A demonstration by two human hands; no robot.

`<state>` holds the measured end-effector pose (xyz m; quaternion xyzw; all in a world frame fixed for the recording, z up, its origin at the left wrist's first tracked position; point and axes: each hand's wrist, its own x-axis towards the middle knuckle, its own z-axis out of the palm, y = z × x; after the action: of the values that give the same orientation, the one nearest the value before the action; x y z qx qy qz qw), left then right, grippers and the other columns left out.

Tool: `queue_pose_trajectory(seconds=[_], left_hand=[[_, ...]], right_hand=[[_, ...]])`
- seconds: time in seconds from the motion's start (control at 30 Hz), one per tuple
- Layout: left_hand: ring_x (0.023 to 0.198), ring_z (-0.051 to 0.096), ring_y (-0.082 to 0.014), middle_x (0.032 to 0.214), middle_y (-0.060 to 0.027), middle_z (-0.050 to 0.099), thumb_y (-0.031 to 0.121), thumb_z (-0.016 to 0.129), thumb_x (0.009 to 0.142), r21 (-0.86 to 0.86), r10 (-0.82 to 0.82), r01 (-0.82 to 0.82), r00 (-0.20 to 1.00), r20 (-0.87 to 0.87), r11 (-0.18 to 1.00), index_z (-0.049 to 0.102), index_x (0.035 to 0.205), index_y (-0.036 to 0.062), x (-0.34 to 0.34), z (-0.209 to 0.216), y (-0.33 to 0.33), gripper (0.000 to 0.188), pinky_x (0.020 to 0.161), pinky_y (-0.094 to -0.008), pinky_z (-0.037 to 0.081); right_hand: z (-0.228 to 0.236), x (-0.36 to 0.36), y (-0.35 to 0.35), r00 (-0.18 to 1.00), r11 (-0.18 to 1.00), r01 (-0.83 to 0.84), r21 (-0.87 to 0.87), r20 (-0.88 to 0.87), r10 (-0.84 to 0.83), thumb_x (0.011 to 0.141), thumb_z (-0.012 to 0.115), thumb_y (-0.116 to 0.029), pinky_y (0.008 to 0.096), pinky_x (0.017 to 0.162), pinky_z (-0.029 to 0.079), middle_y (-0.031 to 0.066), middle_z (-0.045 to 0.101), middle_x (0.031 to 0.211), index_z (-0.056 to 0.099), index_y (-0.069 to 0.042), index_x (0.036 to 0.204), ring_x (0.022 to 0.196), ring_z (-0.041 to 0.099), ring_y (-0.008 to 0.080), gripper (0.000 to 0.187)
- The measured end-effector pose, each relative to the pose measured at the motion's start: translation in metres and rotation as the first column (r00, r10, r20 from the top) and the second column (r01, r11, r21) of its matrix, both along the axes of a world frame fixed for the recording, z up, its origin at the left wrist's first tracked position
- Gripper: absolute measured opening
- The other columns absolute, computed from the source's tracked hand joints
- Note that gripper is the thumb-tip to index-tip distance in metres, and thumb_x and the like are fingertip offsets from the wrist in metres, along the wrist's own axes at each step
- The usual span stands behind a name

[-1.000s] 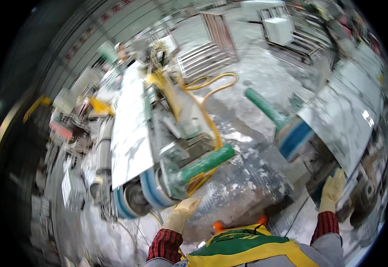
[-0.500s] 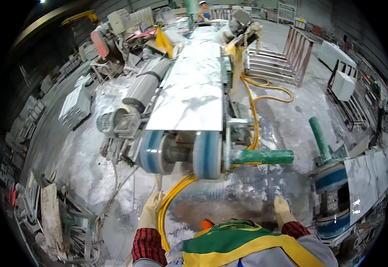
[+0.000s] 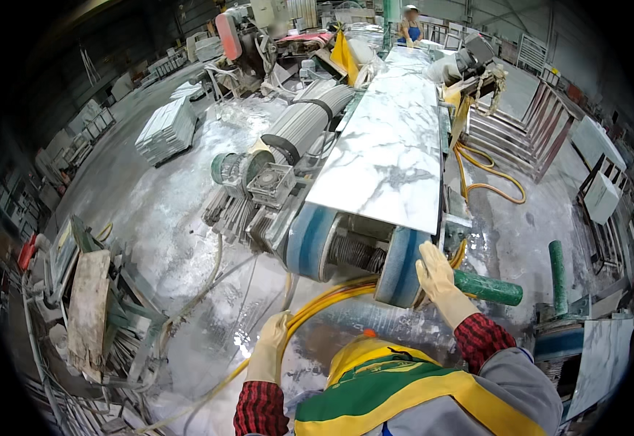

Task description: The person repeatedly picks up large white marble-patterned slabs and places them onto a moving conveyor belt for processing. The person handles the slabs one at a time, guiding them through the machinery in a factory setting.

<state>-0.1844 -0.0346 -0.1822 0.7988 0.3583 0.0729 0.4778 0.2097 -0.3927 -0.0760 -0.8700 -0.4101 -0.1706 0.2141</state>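
White marble with grey veins, the slab (image 3: 390, 156) lies flat on the machine bed ahead of me, long and narrow, running away from me with its near edge just above the two blue rollers. It looks wet and glossy. The left roller (image 3: 310, 242) and right roller (image 3: 402, 267) share one shaft at the machine's near end, both blue with pale worn rims.

My right hand (image 3: 439, 280), in a cream glove, is spread fairly wide with the fingers together and pointing up, its palm laid against the outer face of the right roller, just under the slab's corner. It grips nothing. A green handle (image 3: 488, 288) sticks out to the right, just beside that hand.

My left hand (image 3: 272, 341), also gloved, hangs lower and well apart from the machine, fingers loosely open, next to the yellow hoses (image 3: 328, 299) that run down across the wet floor (image 3: 179, 218); I cannot tell whether it touches them.

Counted: one slab on the bed, two rollers, two gloved hands. Another person (image 3: 409, 25) stands at the far end.
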Motion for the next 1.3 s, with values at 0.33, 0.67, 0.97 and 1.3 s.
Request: queue_pose_trajectory(seconds=[0.33, 0.67, 0.97, 1.3], left_hand=[[0.131, 0.072, -0.0320, 0.139, -0.0191, 0.076, 0.019, 0.054, 0.117, 0.111, 0.026, -0.022, 0.999, -0.029, 0.994, 0.061, 0.155, 0.0057, 0.052, 0.135, 0.043, 0.040, 0.109, -0.0399, 0.056], [0.163, 0.033, -0.0471, 0.175, -0.0307, 0.035, 0.027, 0.072, 0.105, 0.462, -0.370, 0.313, 0.929, 0.034, 0.830, 0.040, 0.171, 0.0075, 0.190, 0.131, 0.070, 0.076, 0.135, -0.0544, 0.026], [0.150, 0.046, -0.0495, 0.167, -0.0272, 0.048, 0.042, 0.073, 0.102, 0.749, -0.496, 0.476, 0.838, -0.227, 0.461, 0.050, 0.166, 0.0108, 0.347, 0.134, 0.126, 0.075, 0.128, -0.0579, 0.032], [0.147, 0.048, -0.0461, 0.158, -0.0239, 0.055, 0.039, 0.070, 0.100, 0.835, -0.681, 0.456, 0.718, -0.141, 0.308, 0.059, 0.154, 0.0131, 0.454, 0.129, 0.140, 0.061, 0.125, -0.0589, 0.033]], right_hand=[[-0.036, 0.122, 0.101, 0.954, 0.988, 0.136, 0.068, 0.260, -0.149, 0.099, 0.072, -0.027, 0.0533, 0.127, 0.040, 0.0277, 0.060, 0.153, 0.060, 0.004, 0.148, 0.144, 0.054, 0.0438, 0.059], [-0.025, 0.159, 0.121, 0.975, 0.975, 0.224, -0.011, 0.012, -0.224, 0.100, 0.070, -0.035, 0.0540, 0.131, 0.033, 0.0278, 0.056, 0.160, 0.057, 0.000, 0.154, 0.151, 0.050, 0.0448, 0.066], [-0.002, 0.147, 0.123, 0.960, 0.961, 0.273, -0.030, -0.060, -0.275, 0.101, 0.069, -0.036, 0.0516, 0.134, 0.031, 0.0229, 0.056, 0.162, 0.058, -0.005, 0.156, 0.153, 0.049, 0.0399, 0.064], [0.016, 0.134, 0.116, 0.952, 0.952, 0.307, -0.011, 0.013, -0.306, 0.097, 0.075, -0.031, 0.0526, 0.127, 0.039, 0.0200, 0.063, 0.154, 0.064, -0.007, 0.148, 0.144, 0.056, 0.0396, 0.058]])
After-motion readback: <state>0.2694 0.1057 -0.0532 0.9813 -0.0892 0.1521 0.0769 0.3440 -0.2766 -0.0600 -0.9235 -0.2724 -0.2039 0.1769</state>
